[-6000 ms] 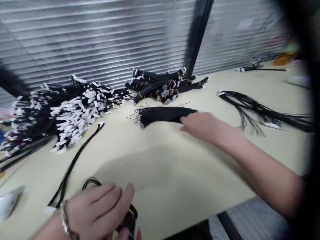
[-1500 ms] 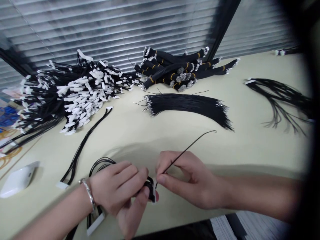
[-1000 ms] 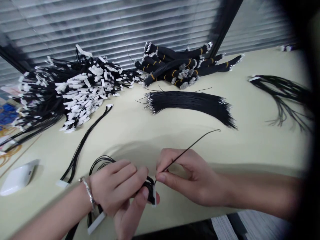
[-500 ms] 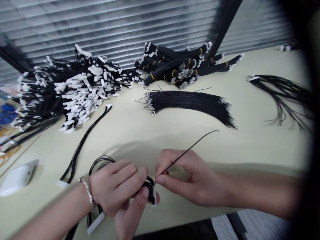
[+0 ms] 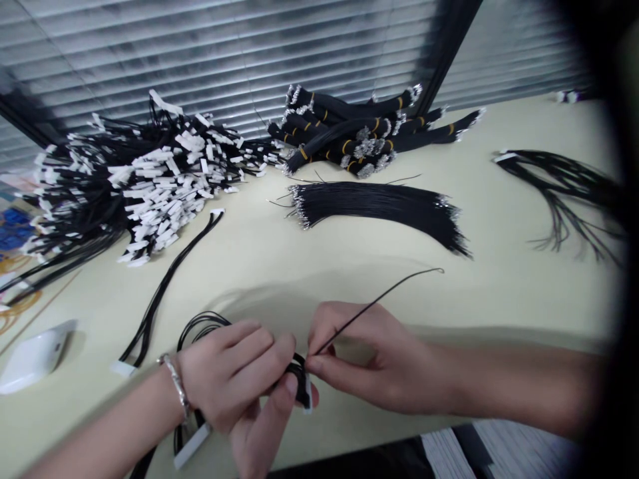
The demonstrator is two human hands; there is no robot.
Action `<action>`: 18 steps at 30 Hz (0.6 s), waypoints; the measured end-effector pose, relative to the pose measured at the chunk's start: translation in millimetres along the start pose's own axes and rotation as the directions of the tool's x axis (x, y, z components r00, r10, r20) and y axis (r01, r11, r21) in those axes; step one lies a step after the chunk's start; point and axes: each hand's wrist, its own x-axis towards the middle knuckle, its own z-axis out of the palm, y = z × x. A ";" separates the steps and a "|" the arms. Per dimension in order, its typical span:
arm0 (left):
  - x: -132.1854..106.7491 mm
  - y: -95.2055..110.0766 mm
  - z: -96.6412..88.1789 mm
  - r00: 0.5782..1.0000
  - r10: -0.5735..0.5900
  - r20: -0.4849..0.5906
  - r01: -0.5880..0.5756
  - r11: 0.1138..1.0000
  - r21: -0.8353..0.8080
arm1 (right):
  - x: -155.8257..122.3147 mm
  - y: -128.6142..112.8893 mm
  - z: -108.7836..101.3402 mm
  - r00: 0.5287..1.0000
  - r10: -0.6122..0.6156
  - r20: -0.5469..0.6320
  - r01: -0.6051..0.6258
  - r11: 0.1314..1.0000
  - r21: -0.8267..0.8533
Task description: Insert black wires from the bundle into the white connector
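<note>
Pinching a single black wire (image 5: 379, 301), the right hand (image 5: 369, 359) meets the white connector (image 5: 305, 394) gripped by the left hand (image 5: 234, 379). The wire's long axis slants up and right from the connector, its free tip over the tabletop (image 5: 499, 293).

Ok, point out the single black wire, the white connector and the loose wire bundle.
single black wire (image 5: 379, 301), head view, mid-length.
white connector (image 5: 308, 396), head view, its white edge.
loose wire bundle (image 5: 379, 203), head view, middle.

Single head view: looks forward and down, close over table (image 5: 279, 266), facing window blinds (image 5: 224, 53).
</note>
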 end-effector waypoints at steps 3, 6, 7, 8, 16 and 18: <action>-1.7 1.8 1.7 1.000 -0.014 0.022 0.014 1.000 -0.012 | -0.2 -0.7 0.4 1.000 0.003 0.029 -0.003 1.000 -0.005; -3.1 2.4 3.3 1.000 -0.010 -0.006 0.010 1.000 -0.009 | -0.7 -0.2 0.9 0.999 0.042 0.028 -0.042 0.999 -0.001; -3.2 2.3 3.6 1.000 0.003 -0.010 -0.003 1.000 -0.005 | -0.8 0.2 0.9 0.998 0.059 0.029 -0.059 0.998 0.005; -3.1 2.0 3.6 1.000 0.012 -0.008 -0.012 1.000 -0.001 | -0.7 0.5 0.9 0.996 0.079 0.032 -0.079 0.997 0.014; 3.0 -0.2 1.1 0.998 -0.010 -0.057 0.012 0.999 0.046 | -1.0 0.9 2.9 0.987 0.156 0.031 -0.157 0.985 0.064; 4.9 0.0 0.9 0.998 -0.016 -0.056 0.018 0.999 0.039 | 0.2 2.1 3.4 0.983 0.177 0.052 -0.181 0.981 0.076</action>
